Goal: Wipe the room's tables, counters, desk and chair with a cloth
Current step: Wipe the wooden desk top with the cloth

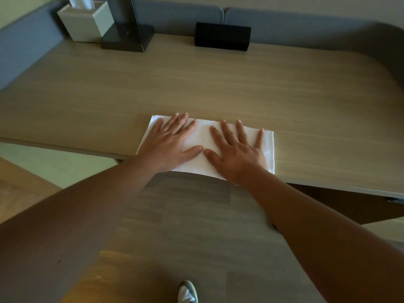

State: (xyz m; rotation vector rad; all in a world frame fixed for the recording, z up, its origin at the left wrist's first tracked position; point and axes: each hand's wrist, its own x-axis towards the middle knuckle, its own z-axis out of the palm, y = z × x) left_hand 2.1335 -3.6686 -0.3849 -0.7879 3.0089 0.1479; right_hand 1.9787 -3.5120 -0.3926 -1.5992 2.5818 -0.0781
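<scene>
My left hand (172, 142) flat, fingers spread, pressing white cloth (202, 138). My right hand (237, 149) same, palm down beside it, thumbs nearly touching. Cloth folded into rectangle, lying at near edge of wooden desk (240, 84). At far edge I see tissue box (85, 21), black stand (127, 38), black block (222, 37). Below, floor and one shoe (187, 291).

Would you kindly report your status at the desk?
Left hand, right hand flat on white cloth. Cloth at desk near edge. Path ahead open.
</scene>
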